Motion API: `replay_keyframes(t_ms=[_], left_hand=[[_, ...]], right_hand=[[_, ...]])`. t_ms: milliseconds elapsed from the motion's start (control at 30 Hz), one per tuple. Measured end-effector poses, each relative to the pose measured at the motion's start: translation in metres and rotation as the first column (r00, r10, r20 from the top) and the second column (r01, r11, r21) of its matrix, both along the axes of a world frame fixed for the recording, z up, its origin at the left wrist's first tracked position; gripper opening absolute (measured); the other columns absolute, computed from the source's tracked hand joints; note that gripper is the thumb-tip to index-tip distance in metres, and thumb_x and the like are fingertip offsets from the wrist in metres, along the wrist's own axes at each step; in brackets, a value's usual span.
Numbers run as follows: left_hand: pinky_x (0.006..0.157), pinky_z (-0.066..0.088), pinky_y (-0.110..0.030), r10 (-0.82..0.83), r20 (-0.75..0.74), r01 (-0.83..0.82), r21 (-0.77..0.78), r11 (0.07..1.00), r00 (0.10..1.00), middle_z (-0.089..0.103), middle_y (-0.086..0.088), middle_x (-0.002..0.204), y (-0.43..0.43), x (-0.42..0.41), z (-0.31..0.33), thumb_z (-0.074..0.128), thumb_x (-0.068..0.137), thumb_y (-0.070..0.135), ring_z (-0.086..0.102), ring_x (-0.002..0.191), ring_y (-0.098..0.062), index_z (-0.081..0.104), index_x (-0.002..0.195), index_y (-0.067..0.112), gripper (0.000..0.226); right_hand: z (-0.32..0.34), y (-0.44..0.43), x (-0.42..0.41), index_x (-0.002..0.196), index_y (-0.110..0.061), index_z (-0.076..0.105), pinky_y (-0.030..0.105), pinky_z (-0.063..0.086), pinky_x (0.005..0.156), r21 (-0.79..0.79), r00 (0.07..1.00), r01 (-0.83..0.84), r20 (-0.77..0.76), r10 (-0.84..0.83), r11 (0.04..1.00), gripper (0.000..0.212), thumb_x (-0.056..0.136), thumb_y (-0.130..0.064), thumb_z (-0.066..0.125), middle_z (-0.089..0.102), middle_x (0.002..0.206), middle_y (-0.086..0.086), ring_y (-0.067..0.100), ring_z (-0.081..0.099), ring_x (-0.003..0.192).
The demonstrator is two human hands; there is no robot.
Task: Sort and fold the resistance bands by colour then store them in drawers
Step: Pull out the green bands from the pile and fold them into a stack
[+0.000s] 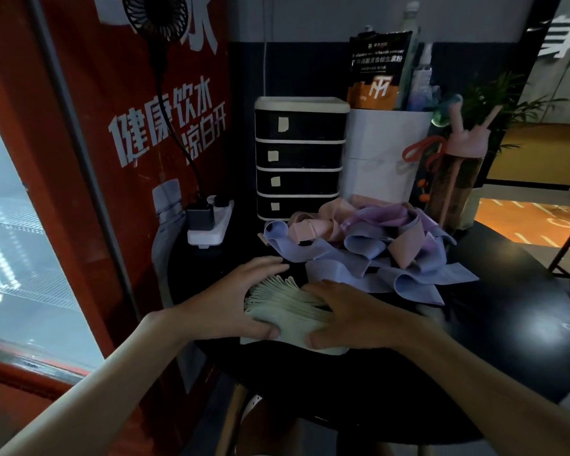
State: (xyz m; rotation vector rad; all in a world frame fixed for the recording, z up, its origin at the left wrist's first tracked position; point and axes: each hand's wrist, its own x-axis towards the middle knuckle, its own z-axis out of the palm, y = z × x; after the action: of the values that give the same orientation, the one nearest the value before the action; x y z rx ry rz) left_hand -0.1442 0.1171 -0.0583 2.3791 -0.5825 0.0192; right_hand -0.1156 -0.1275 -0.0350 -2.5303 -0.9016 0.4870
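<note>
A stack of folded pale green bands [287, 307] lies on the round black table [494, 311] near its front edge. My left hand [234, 301] grips the stack's left side, thumb on the near edge. My right hand [346, 317] grips its right side, thumb at the front. Behind the stack lies a loose tangle of blue, pink and purple bands [375, 245]. A black chest of several drawers [298, 159] with cream rims and small paper labels stands at the back, all its drawers closed.
A white power strip [211, 225] with a plug sits left of the drawers. A white container [382, 153] with a pouch and bottles stands to their right, then a pink-lidded water bottle [458, 179]. A red panel with a fan is on the left.
</note>
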Motion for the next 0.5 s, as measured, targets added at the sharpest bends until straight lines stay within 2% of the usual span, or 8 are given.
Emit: replay_keyframes(t_ms=[100,200,300,367,433,500], left_hand=[[0.119,0.019,-0.034,-0.015,0.030,0.010,0.150,0.989,0.999,0.029,0.044,0.140,-0.002,0.004,0.003,0.084,0.068,0.048,0.020,0.139,0.012,0.037,0.144,0.052,0.089],[0.116,0.024,-0.040,-0.001,0.025,-0.003,0.183,0.983,1.000,0.044,0.037,0.128,0.000,0.006,0.007,0.083,0.071,0.043,0.031,0.131,0.009,0.043,0.140,0.051,0.080],[0.108,0.036,-0.038,-0.020,0.007,0.018,0.192,0.981,1.000,0.046,0.031,0.122,-0.003,0.005,0.012,0.083,0.071,0.040,0.037,0.123,0.004,0.048,0.128,0.048,0.068],[0.105,0.041,-0.035,-0.042,-0.007,0.043,0.192,0.980,0.999,0.044,0.028,0.126,-0.004,0.005,0.016,0.084,0.070,0.035,0.039,0.123,0.002,0.050,0.119,0.043,0.060],[0.107,0.041,-0.031,-0.047,-0.037,0.052,0.159,0.986,0.998,0.040,0.028,0.140,-0.004,0.005,0.019,0.085,0.071,0.028,0.038,0.128,0.007,0.052,0.115,0.040,0.056],[0.107,0.042,-0.030,-0.040,-0.047,0.045,0.106,0.993,0.998,0.042,0.028,0.143,-0.002,0.004,0.019,0.086,0.070,0.025,0.042,0.129,0.009,0.055,0.113,0.039,0.055]], right_hand=[[0.001,-0.001,-0.002,0.151,-0.025,0.028,0.031,0.039,0.100,0.032,0.999,-0.015,0.029,0.014,0.999,0.082,0.084,-0.035,0.075,0.036,0.149,-0.005,0.016,0.042,0.130],[0.004,-0.001,-0.006,0.146,-0.026,0.038,0.029,0.044,0.095,0.087,0.999,-0.006,0.037,0.002,0.996,0.071,0.084,-0.030,0.075,0.047,0.137,-0.008,0.012,0.051,0.119],[0.006,-0.002,-0.010,0.136,-0.030,0.050,0.026,0.046,0.090,0.144,0.999,-0.007,0.035,0.002,0.990,0.059,0.083,-0.026,0.075,0.055,0.122,-0.014,0.006,0.056,0.107],[0.006,-0.002,-0.010,0.127,-0.031,0.057,0.025,0.048,0.087,0.166,0.999,-0.008,0.043,0.001,0.986,0.051,0.081,-0.024,0.077,0.060,0.119,-0.011,0.006,0.059,0.102],[0.005,-0.002,-0.010,0.122,-0.029,0.061,0.033,0.051,0.088,0.184,0.999,-0.007,0.035,0.001,0.983,0.046,0.079,-0.025,0.077,0.064,0.116,-0.004,0.010,0.061,0.099],[0.003,-0.004,-0.010,0.120,-0.028,0.061,0.038,0.051,0.088,0.195,0.999,-0.005,0.035,-0.002,0.981,0.045,0.078,-0.026,0.077,0.064,0.115,0.000,0.014,0.062,0.098]])
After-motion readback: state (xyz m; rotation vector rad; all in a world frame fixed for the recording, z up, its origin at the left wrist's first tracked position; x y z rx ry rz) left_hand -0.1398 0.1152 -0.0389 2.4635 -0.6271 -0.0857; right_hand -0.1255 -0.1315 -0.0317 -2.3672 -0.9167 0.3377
